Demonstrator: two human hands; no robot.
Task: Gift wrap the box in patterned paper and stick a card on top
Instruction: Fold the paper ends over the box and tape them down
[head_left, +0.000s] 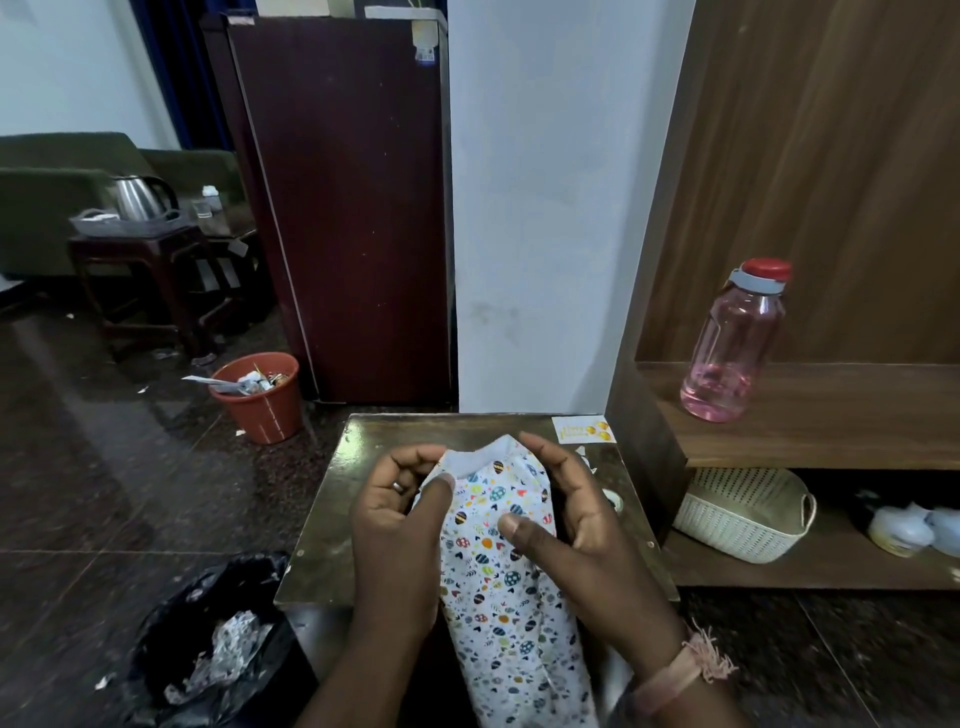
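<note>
A long box wrapped in white patterned paper (496, 577) with coloured egg shapes lies lengthwise over the small dark table (332, 530), its near end toward me. My left hand (397, 525) pinches a paper flap at the far end, thumb on the paper's left edge. My right hand (576, 525) grips the box from the right, thumb pressed on top and fingers curled round the far right corner. The paper's plain white underside shows at the far end. A small yellow-and-white card (583, 430) lies at the table's far right corner.
A tape roll (615, 500) sits on the table just right of my right hand. A wooden shelf unit to the right carries a pink bottle (732, 348) and a white basket (748, 512). An orange bin (260, 397) and black bag (208, 639) stand on the floor at left.
</note>
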